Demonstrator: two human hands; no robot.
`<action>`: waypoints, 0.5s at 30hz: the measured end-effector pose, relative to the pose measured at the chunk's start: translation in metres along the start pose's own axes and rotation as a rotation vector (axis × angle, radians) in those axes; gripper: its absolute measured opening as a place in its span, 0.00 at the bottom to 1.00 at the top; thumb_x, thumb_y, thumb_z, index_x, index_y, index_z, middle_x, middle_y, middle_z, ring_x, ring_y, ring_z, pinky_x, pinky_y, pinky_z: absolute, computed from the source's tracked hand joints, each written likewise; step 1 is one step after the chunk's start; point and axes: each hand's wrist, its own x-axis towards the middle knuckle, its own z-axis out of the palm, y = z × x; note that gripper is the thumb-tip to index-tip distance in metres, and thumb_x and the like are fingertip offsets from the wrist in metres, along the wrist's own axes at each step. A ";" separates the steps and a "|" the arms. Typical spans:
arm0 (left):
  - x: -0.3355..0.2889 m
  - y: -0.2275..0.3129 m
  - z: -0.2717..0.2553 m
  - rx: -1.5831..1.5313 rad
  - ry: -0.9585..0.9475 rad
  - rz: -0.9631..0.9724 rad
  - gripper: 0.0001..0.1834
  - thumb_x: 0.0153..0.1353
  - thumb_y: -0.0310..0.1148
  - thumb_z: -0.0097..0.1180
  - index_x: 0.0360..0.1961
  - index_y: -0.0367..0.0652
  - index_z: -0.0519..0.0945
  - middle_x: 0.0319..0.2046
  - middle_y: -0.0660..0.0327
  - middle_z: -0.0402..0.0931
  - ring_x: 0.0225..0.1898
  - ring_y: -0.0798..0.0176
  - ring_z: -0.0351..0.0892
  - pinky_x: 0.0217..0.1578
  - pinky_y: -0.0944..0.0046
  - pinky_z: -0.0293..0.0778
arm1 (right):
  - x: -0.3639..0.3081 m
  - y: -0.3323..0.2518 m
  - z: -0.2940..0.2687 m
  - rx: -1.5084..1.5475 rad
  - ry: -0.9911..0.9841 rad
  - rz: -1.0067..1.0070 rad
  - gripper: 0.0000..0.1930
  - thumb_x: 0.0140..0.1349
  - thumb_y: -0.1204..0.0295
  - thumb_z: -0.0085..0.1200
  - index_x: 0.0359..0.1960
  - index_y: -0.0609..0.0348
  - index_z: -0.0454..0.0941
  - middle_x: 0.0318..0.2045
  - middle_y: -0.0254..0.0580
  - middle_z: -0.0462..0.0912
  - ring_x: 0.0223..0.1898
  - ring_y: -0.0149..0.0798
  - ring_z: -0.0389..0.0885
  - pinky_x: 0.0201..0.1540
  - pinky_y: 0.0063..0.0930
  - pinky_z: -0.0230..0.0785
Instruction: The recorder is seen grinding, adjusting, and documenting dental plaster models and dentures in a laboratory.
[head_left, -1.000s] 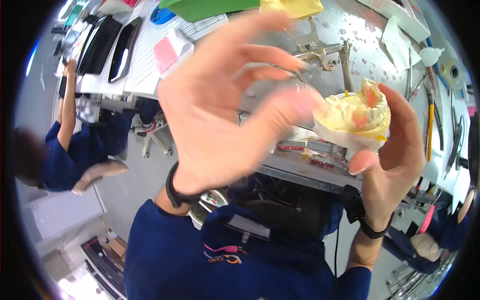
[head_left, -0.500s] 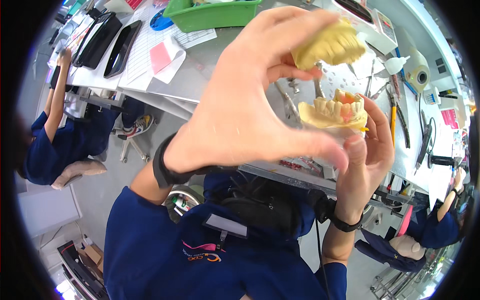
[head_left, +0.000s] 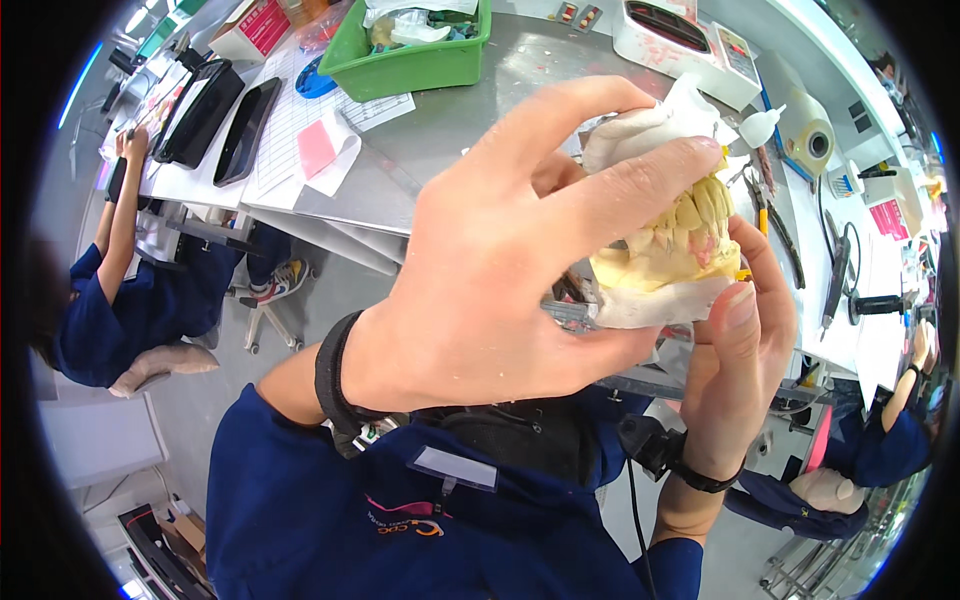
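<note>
Flat grey metal bench (head_left: pixel 535 55) spans twelve o'clock. My left hand (head_left: pixel 495 260) and right hand (head_left: pixel 745 350) clamp yellow-white toothed plaster casts (head_left: pixel 685 235), seemingly keeping both aligned.

A dental lab — tooth casts (head_left: pixel 650 268), a metal workbench (head_left: pixel 545 60), tools (head_left: pixel 787 250) (and navy-clad co-workers (head_left: pixel 90 335)).

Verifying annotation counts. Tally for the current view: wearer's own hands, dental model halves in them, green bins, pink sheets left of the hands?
Wearer's hands: 2 (left hand, right hand)
Dental model halves: 2 (upper half, lower half)
Green bin: 1
Pink sheet: 1
Total: 6
</note>
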 end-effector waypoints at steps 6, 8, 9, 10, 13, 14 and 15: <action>0.003 0.005 0.001 -0.010 0.034 0.062 0.35 0.26 0.24 0.66 0.47 0.40 0.81 0.49 0.46 0.73 0.43 0.55 0.80 0.40 0.62 0.78 | -0.005 -0.005 -0.004 -0.138 -0.114 -0.017 0.36 0.59 0.59 0.56 0.59 0.79 0.58 0.54 0.58 0.70 0.55 0.43 0.72 0.59 0.34 0.62; 0.004 0.004 0.000 -0.004 0.021 0.066 0.35 0.26 0.24 0.66 0.47 0.40 0.81 0.48 0.46 0.73 0.43 0.54 0.79 0.42 0.61 0.78 | -0.004 -0.007 0.001 -0.105 -0.075 0.045 0.36 0.55 0.64 0.57 0.60 0.78 0.59 0.54 0.56 0.70 0.56 0.43 0.71 0.60 0.34 0.60; 0.003 0.003 0.000 -0.010 0.002 0.075 0.36 0.26 0.23 0.66 0.47 0.40 0.81 0.49 0.48 0.72 0.46 0.54 0.78 0.43 0.61 0.77 | -0.004 -0.008 0.002 -0.111 -0.074 0.049 0.36 0.55 0.64 0.57 0.60 0.78 0.59 0.54 0.56 0.70 0.56 0.43 0.71 0.60 0.34 0.60; 0.004 0.004 0.000 -0.015 -0.017 0.084 0.36 0.26 0.23 0.66 0.48 0.40 0.80 0.50 0.49 0.71 0.48 0.55 0.77 0.45 0.61 0.77 | -0.004 -0.008 0.003 -0.124 -0.068 0.068 0.36 0.53 0.65 0.56 0.60 0.78 0.59 0.54 0.55 0.71 0.56 0.43 0.71 0.60 0.34 0.59; 0.019 0.027 -0.018 -0.153 -0.224 -0.324 0.32 0.30 0.22 0.69 0.44 0.52 0.81 0.51 0.57 0.70 0.33 0.60 0.77 0.31 0.65 0.77 | -0.004 -0.007 0.001 -0.136 -0.086 0.080 0.36 0.51 0.67 0.56 0.59 0.78 0.60 0.54 0.54 0.71 0.56 0.42 0.71 0.60 0.33 0.58; 0.014 0.019 -0.010 -0.156 -0.225 -0.325 0.32 0.30 0.22 0.69 0.44 0.52 0.81 0.51 0.57 0.70 0.33 0.60 0.77 0.31 0.65 0.77 | -0.004 -0.007 0.001 -0.131 -0.112 0.071 0.36 0.51 0.67 0.56 0.59 0.78 0.60 0.54 0.53 0.71 0.56 0.42 0.71 0.60 0.33 0.58; 0.011 0.010 0.001 -0.100 -0.065 -0.078 0.32 0.30 0.21 0.68 0.43 0.52 0.81 0.51 0.57 0.70 0.34 0.60 0.78 0.31 0.65 0.77 | -0.005 -0.007 0.001 -0.131 -0.112 0.074 0.36 0.51 0.67 0.56 0.59 0.78 0.60 0.54 0.53 0.71 0.56 0.42 0.71 0.60 0.33 0.58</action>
